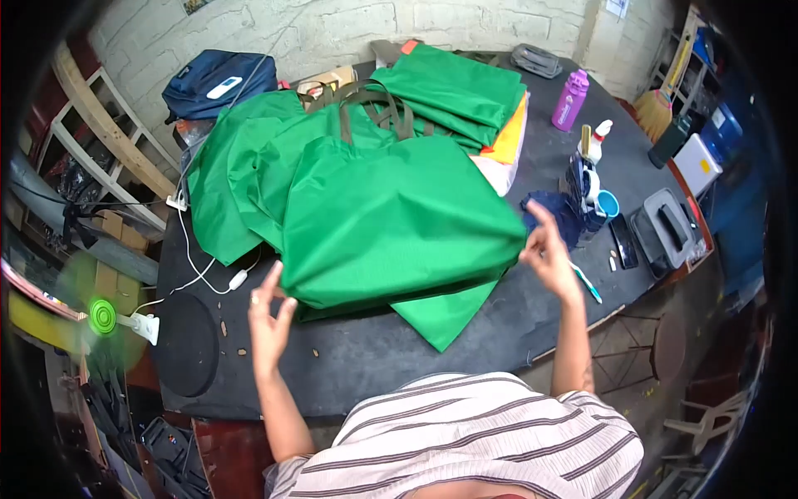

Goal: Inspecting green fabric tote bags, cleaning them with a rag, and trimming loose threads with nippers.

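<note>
A green fabric tote bag (391, 220) with dark olive handles (374, 112) lies before me, its lower edge toward me. At its near left corner is my left hand (270, 324), fingers and thumb apart, touching or very close to the cloth. My right hand (549, 258) is at the bag's right corner, index finger stretched up and the thumb side against the fabric; I see no firm grip. A flap of green cloth (445, 316) pokes out from under the bag. More green bags (229, 179) lie crumpled to its left.
A folded green stack (457, 87) lies behind, near a purple bottle (571, 101). Rightward are a blue cup (608, 203), a phone (623, 241), a toothbrush (587, 284) and a grey container (662, 229). A white cable (193, 270) and small green fan (102, 317) are at left.
</note>
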Demonstrator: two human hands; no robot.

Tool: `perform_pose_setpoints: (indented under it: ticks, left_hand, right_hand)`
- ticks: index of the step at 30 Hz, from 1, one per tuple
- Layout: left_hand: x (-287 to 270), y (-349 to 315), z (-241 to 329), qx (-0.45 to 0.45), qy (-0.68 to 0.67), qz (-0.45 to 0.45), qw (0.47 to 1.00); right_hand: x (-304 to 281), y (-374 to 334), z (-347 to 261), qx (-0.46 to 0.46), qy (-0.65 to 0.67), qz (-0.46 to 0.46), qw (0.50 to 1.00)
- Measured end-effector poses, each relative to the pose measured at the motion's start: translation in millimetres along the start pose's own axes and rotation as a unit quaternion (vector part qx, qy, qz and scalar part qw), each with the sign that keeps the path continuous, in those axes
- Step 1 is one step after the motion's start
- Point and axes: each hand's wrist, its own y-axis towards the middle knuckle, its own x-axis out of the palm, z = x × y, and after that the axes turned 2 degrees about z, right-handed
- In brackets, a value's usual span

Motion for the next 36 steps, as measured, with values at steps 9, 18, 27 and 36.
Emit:
perform_pose_setpoints:
  ticks: [9, 18, 27, 36]
  left_hand:
    - [0.1, 9.2, 15.5, 0.018, -0.073, -0.091, 0.993]
    - [9.8, 7.7, -21.5, 0.076, -0.137, 0.013, 0.988]
    - [14.2, -11.8, -5.4, -0.034, -0.248, -0.039, 0.967]
    - [7.9, 6.8, 5.6, -0.152, -0.321, -0.024, 0.935]
  right_hand:
    - [21.7, -19.6, 23.9, 0.046, 0.083, -0.009, 0.995]
    - [17.8, -20.6, 45.7, 0.014, 0.083, 0.055, 0.995]
    - [14.0, -18.2, 38.7, 0.175, 0.259, 0.051, 0.948]
    - [0.7, 6.5, 42.7, 0.201, 0.329, 0.043, 0.921]
